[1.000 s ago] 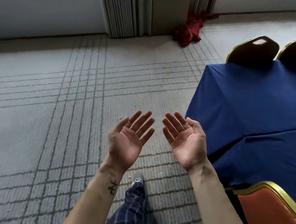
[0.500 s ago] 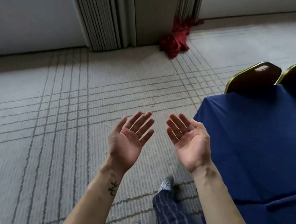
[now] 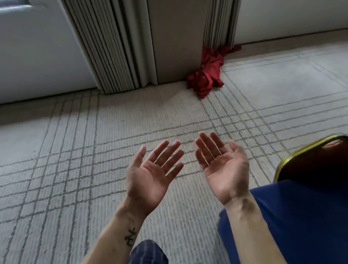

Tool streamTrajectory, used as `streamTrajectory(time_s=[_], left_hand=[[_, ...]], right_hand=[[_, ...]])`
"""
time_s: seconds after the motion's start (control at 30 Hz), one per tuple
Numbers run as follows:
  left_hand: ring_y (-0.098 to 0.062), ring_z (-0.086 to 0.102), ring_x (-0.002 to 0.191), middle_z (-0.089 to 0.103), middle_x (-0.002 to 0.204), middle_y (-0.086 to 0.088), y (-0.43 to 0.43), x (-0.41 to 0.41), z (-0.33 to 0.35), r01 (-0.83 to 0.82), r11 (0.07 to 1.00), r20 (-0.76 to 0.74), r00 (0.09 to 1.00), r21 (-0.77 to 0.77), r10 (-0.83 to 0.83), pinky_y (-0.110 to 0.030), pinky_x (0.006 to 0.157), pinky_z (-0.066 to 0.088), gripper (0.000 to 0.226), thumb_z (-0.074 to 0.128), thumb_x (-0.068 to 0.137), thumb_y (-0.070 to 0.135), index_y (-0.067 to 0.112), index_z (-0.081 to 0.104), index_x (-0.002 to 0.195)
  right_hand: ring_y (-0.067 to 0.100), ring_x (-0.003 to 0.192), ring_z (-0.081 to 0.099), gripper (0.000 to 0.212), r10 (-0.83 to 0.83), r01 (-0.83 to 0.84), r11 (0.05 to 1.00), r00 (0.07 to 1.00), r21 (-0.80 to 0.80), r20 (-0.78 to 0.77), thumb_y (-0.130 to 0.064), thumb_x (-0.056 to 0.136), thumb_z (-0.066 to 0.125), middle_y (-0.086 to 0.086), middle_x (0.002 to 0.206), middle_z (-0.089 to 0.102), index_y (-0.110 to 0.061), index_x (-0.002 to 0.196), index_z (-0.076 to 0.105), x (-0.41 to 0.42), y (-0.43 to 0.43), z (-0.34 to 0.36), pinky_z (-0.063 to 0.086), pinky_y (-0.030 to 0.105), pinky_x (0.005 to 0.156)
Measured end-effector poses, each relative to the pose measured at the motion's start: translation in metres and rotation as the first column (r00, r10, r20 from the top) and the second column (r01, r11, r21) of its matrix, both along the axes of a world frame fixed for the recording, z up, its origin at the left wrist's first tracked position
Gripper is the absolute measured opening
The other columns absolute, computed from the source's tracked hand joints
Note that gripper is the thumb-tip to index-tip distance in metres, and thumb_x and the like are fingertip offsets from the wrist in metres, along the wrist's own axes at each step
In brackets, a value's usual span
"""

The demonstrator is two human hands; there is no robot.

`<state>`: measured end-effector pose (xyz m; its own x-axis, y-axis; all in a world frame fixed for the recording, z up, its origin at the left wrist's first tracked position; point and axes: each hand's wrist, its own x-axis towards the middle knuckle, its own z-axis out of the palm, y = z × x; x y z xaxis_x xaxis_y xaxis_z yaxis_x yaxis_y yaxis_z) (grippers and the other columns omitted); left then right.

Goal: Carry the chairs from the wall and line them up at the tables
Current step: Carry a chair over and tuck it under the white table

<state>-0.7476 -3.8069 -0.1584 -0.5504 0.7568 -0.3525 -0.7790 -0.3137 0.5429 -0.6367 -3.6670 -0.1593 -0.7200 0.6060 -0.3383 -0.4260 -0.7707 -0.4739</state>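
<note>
Head view: both hands are held palm-up over the carpet with fingers spread. The left hand (image 3: 152, 172) and the right hand (image 3: 222, 168) carry nothing. One chair (image 3: 314, 164) is seen at the far edge of the blue-draped table (image 3: 308, 230), its gold-rimmed back just behind the cloth; that placement is judged done. No chairs are seen by the wall, so how many remain cannot be told. A red cloth (image 3: 208, 73) lies crumpled at the partition's foot — no container is seen.
</note>
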Motion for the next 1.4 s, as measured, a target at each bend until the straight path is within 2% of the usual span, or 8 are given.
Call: streamTrajectory(time_s=[0.23, 0.33, 0.57, 0.77, 0.9, 1.1, 1.2, 1.4], left_hand=[[-0.035, 0.058, 0.132, 0.063, 0.139, -0.017, 0.158, -0.107, -0.026, 0.055, 0.997, 0.034, 0.998, -0.044, -0.054, -0.050, 0.117, 0.035, 0.061, 0.037, 0.104, 0.049, 0.006, 0.051, 0.144], [-0.034, 0.058, 0.132, 0.063, 0.138, -0.016, 0.214, -0.161, -0.033, 0.078, 0.997, 0.028, 0.997, -0.012, -0.077, -0.050, 0.118, 0.035, 0.061, 0.037, 0.103, 0.049, 0.006, 0.051, 0.145], [-0.035, 0.059, 0.130, 0.064, 0.137, -0.018, 0.393, -0.286, -0.009, 0.217, 0.976, 0.070, 0.974, -0.001, -0.217, -0.051, 0.119, 0.033, 0.063, 0.037, 0.102, 0.050, 0.006, 0.050, 0.145], [-0.038, 0.060, 0.129, 0.062, 0.139, -0.020, 0.508, -0.314, 0.000, 0.337, 0.940, 0.117, 0.933, 0.059, -0.342, -0.048, 0.110, 0.041, 0.062, 0.038, 0.103, 0.050, 0.005, 0.050, 0.145], [-0.038, 0.057, 0.132, 0.060, 0.141, -0.020, 0.613, -0.319, -0.019, 0.395, 0.917, 0.207, 0.893, 0.060, -0.399, -0.049, 0.117, 0.034, 0.063, 0.040, 0.102, 0.049, 0.004, 0.049, 0.145], [-0.034, 0.062, 0.127, 0.063, 0.138, -0.018, 0.788, -0.327, -0.022, 0.488, 0.872, 0.121, 0.868, -0.037, -0.481, -0.048, 0.116, 0.036, 0.063, 0.040, 0.101, 0.049, 0.005, 0.050, 0.145], [-0.034, 0.062, 0.127, 0.063, 0.138, -0.018, 0.870, -0.329, -0.009, 0.512, 0.858, 0.068, 0.858, -0.040, -0.509, -0.048, 0.117, 0.035, 0.064, 0.039, 0.101, 0.051, 0.005, 0.050, 0.144], [-0.035, 0.058, 0.131, 0.060, 0.142, -0.018, 1.006, -0.327, -0.004, 0.526, 0.851, 0.155, 0.840, 0.007, -0.520, -0.047, 0.114, 0.038, 0.064, 0.041, 0.101, 0.051, 0.006, 0.050, 0.144]], right_hand=[[0.029, 0.115, 0.067, 0.043, -0.047, 0.050, 0.998, 0.996, -0.034, 0.078, -0.036, 0.103, 0.040, 0.019, 0.131, 0.067, -0.007, 0.128, 0.059, -0.099, 0.137, -0.031, 0.045, 0.040, 0.104], [0.029, 0.113, 0.068, 0.043, -0.072, 0.073, 0.997, 0.991, -0.011, 0.111, -0.036, 0.103, 0.039, 0.019, 0.128, 0.068, -0.007, 0.127, 0.060, -0.148, 0.190, -0.036, 0.046, 0.040, 0.104], [0.030, 0.113, 0.067, 0.042, -0.224, 0.224, 0.974, 0.971, 0.000, 0.087, -0.038, 0.103, 0.039, 0.018, 0.127, 0.068, -0.008, 0.126, 0.058, -0.254, 0.340, -0.005, 0.045, 0.040, 0.104], [0.031, 0.110, 0.067, 0.042, -0.323, 0.324, 0.946, 0.944, 0.007, 0.069, -0.035, 0.102, 0.043, 0.021, 0.125, 0.068, -0.004, 0.123, 0.060, -0.274, 0.429, -0.007, 0.043, 0.043, 0.107], [0.032, 0.113, 0.065, 0.041, -0.399, 0.401, 0.916, 0.914, -0.018, 0.080, -0.035, 0.102, 0.044, 0.022, 0.127, 0.066, -0.004, 0.122, 0.061, -0.276, 0.527, -0.029, 0.048, 0.041, 0.103], [0.033, 0.118, 0.063, 0.040, -0.491, 0.493, 0.865, 0.870, -0.093, 0.041, -0.034, 0.101, 0.044, 0.021, 0.134, 0.063, -0.005, 0.126, 0.058, -0.274, 0.706, -0.045, 0.042, 0.041, 0.108], [0.032, 0.116, 0.065, 0.042, -0.490, 0.492, 0.869, 0.871, -0.057, 0.032, -0.035, 0.101, 0.044, 0.019, 0.132, 0.065, -0.006, 0.129, 0.058, -0.275, 0.785, -0.032, 0.043, 0.041, 0.107], [0.031, 0.116, 0.066, 0.043, -0.523, 0.524, 0.850, 0.851, -0.045, 0.046, -0.036, 0.101, 0.042, 0.018, 0.131, 0.067, -0.007, 0.129, 0.058, -0.276, 0.919, -0.018, 0.044, 0.041, 0.107]])
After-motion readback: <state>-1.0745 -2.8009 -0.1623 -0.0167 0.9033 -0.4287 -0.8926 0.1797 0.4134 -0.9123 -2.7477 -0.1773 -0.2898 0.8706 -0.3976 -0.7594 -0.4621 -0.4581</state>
